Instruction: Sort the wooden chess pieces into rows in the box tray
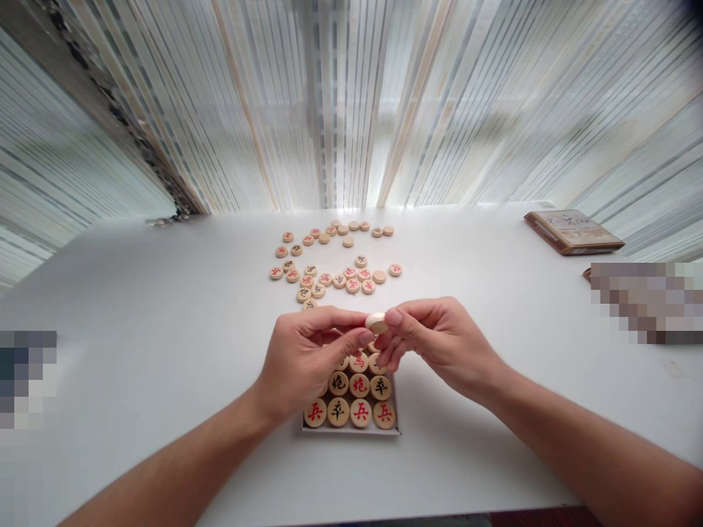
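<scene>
My left hand (310, 355) and my right hand (433, 340) meet above a small white tray (351, 432), and together their fingertips pinch one round wooden chess piece (376, 322). Both hands are closed around it. The tray below holds rows of wooden discs (348, 412) marked with red and black characters; the hands hide its far part. Several loose discs (335, 263) lie scattered on the white table (165, 329) beyond my hands.
A flat brown box (572, 231) lies at the table's far right. Blurred-out patches sit at the right and left edges. Striped curtains hang behind the table. The near table edge runs along the bottom.
</scene>
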A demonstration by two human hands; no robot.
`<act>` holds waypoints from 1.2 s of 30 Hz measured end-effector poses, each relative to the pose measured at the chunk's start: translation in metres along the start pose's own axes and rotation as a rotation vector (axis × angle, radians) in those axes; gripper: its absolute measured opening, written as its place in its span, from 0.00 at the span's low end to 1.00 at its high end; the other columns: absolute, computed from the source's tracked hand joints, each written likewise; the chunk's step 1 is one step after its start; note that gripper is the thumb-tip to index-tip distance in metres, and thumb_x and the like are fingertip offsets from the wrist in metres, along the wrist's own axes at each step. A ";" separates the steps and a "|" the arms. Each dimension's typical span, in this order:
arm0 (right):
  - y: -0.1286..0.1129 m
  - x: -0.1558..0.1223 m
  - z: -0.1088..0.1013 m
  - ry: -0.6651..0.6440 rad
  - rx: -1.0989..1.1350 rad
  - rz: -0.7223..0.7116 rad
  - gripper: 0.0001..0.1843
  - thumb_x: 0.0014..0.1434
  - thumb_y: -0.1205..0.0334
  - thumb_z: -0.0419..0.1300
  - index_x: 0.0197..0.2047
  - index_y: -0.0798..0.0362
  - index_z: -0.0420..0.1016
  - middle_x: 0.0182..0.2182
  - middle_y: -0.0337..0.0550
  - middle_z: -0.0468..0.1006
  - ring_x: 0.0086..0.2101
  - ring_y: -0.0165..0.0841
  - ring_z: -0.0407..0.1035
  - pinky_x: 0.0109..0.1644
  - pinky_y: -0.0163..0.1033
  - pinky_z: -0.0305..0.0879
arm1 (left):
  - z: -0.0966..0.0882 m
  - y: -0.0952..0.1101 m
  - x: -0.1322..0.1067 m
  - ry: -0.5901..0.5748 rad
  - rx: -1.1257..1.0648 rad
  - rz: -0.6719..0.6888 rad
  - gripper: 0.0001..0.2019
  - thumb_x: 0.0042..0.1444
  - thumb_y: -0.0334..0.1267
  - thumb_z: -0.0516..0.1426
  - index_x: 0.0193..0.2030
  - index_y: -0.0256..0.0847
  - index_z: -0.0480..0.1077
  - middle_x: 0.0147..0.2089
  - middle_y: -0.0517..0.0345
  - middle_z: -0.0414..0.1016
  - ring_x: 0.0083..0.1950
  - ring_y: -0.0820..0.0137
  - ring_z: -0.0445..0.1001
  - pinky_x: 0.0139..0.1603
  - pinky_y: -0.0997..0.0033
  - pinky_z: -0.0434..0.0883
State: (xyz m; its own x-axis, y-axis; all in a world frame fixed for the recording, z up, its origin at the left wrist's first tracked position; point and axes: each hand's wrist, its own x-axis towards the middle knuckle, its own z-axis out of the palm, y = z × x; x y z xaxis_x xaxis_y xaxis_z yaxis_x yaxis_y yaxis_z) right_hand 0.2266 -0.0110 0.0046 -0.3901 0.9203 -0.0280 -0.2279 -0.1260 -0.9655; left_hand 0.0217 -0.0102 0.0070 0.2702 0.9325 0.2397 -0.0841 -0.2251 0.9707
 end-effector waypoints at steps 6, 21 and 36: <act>0.000 0.000 0.000 -0.049 0.008 0.048 0.24 0.67 0.42 0.70 0.37 0.57 0.91 0.25 0.48 0.86 0.26 0.32 0.82 0.30 0.32 0.81 | 0.000 0.000 -0.003 0.006 0.040 -0.012 0.12 0.57 0.31 0.73 0.48 0.40 0.88 0.35 0.55 0.89 0.33 0.69 0.87 0.37 0.76 0.86; -0.002 -0.001 0.004 -0.015 -0.014 0.108 0.20 0.47 0.53 0.85 0.36 0.56 0.86 0.22 0.36 0.78 0.22 0.26 0.70 0.26 0.31 0.70 | 0.002 -0.005 -0.005 -0.088 0.035 0.026 0.14 0.60 0.26 0.69 0.52 0.37 0.85 0.39 0.53 0.90 0.38 0.66 0.89 0.41 0.75 0.87; 0.001 -0.002 -0.001 -0.052 0.110 0.123 0.18 0.60 0.50 0.76 0.30 0.56 0.83 0.22 0.38 0.79 0.20 0.26 0.71 0.24 0.30 0.70 | 0.003 0.003 -0.005 -0.091 0.076 0.041 0.12 0.57 0.27 0.71 0.48 0.35 0.86 0.39 0.50 0.89 0.38 0.66 0.88 0.40 0.74 0.86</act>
State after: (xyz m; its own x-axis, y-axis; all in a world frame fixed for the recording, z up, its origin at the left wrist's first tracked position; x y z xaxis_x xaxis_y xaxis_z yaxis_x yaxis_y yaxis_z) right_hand 0.2281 -0.0128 0.0033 -0.4662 0.8754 -0.1279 -0.2708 -0.2789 -0.9214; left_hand 0.0233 -0.0165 0.0085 0.3539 0.8933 0.2770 -0.0252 -0.2869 0.9576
